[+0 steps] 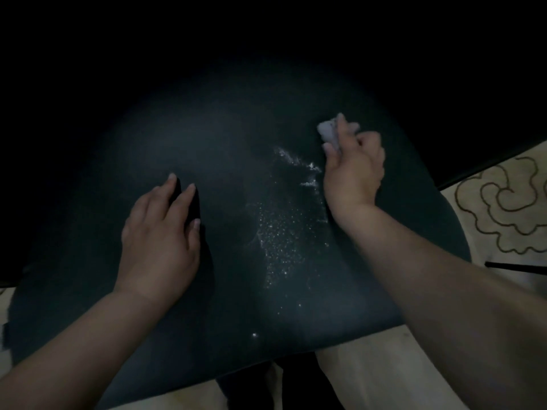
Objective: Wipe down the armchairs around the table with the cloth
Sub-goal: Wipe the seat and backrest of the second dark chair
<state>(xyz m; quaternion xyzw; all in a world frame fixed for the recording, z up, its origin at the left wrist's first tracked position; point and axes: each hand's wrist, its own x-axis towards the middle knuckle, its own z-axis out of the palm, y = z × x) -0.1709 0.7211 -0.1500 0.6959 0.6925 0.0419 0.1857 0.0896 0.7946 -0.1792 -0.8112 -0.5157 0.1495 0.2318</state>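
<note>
cloth (328, 132) gripped by right hand (353, 173) — left hand (159, 232) flat

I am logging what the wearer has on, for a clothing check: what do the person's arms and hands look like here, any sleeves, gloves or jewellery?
Both forearms are bare as far as the frame shows; no sleeve or cuff is visible. The left hand and right hand wear no gloves. No ring, watch or bracelet shows, though the dim light could hide small items. Fingernails look short and unpainted.

Pale carpet (509, 208) with a dark swirling outline pattern lies at the right edge; a thin dark bar (515, 267) crosses it.
</note>
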